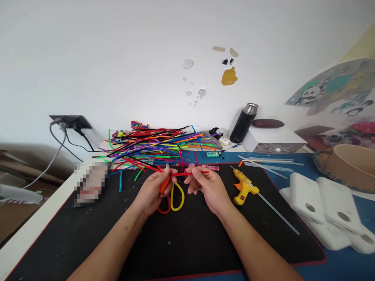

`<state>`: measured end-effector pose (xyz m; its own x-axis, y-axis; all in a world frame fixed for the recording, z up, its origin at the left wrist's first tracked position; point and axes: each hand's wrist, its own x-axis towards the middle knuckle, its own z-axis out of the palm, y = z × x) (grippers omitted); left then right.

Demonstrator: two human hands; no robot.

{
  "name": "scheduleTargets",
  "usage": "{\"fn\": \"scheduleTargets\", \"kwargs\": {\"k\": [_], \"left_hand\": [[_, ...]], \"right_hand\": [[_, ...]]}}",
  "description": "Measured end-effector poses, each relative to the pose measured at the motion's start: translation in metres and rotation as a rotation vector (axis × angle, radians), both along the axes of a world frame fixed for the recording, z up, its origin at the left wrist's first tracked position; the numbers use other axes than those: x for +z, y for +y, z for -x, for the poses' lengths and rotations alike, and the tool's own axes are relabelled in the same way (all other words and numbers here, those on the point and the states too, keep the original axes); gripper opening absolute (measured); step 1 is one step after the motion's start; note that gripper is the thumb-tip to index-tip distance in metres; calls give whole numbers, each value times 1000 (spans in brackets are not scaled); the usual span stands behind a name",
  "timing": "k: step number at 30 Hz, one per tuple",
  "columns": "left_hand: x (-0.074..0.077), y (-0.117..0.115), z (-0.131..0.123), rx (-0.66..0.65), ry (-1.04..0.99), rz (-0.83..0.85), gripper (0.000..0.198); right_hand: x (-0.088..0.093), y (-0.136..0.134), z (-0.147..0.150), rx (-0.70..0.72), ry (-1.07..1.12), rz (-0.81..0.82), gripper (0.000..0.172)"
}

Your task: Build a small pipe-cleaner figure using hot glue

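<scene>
My left hand [156, 187] pinches a red pipe cleaner [181, 174] between thumb and fingers. A thick orange piece [164, 185] also sits in its grasp; what it belongs to is partly hidden. My right hand [206, 186] pinches the same pipe cleaner near its right end, so a short stretch runs straight between both hands. Just under my left hand lie a yellow loop [183, 197] and a red loop [164, 212], which look like scissors handles; their other ends are hidden.
Many coloured pipe cleaners [152, 146] are heaped by the wall. A yellow glue gun [244, 187] lies right on the black mat [187, 246], near glue sticks [272, 160]. A lighter [213, 154], black flask [243, 124], white boxes [307, 191] and bowl [348, 166] stand beyond.
</scene>
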<state>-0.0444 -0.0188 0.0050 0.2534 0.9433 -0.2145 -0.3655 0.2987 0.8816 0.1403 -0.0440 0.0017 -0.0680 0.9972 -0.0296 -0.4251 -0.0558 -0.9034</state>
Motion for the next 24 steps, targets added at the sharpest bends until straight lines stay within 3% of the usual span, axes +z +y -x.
{"fn": "scheduleTargets", "kwargs": {"k": [8,13,21,24], "left_hand": [[1,2,6,23,-138,14,45],[-1,6,8,55,-114,14,51],[1,14,17,171,-182,19,42],[0,20,27,298,-172,-10,39]], "right_hand": [[18,2,-18,-96,129,-6,37],[30,-1,-30,-83,146,-30,35],[39,7,-54,-250,284,-44,32],[40,8,-57,-256,334,-25,32]]}}
